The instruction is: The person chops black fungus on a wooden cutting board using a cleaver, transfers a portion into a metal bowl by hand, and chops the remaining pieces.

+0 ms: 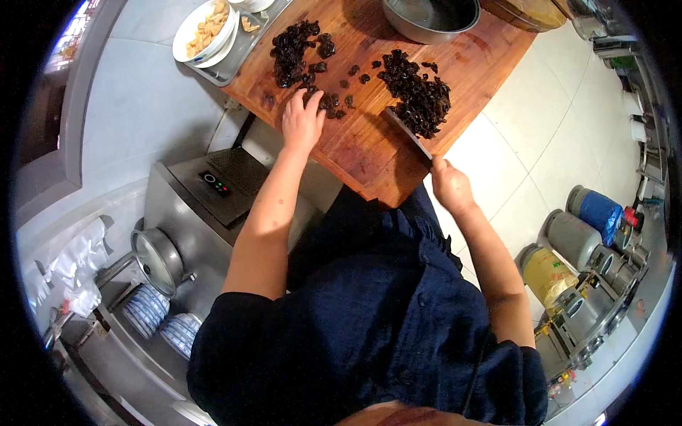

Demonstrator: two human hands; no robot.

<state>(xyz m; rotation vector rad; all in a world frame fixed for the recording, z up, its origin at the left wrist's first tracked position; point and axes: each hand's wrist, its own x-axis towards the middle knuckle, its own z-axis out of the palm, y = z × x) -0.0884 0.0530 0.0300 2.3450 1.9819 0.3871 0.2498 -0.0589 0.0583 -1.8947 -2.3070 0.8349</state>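
Note:
My right hand (452,186) is wrapped around the handle of a kitchen knife (412,137), whose blade rests at the near edge of a heap of chopped black wood ear mushroom (418,92). On the left, my left hand (302,125) reaches over the wooden cutting board (355,160) with fingers spread, touching or just above some loose wood ear pieces (331,105). Part of those pieces is hidden by the fingers. Beyond that hand lies a second pile of wood ear (293,55), in larger pieces. A few scattered bits lie between both piles.
A metal bowl (433,20) stands at the board's far side. A white bowl of pale brown chunks (207,32) sits on a metal tray (238,57) at far left. Below left is a steel appliance (192,206); gas cylinders (574,238) stand on the right floor.

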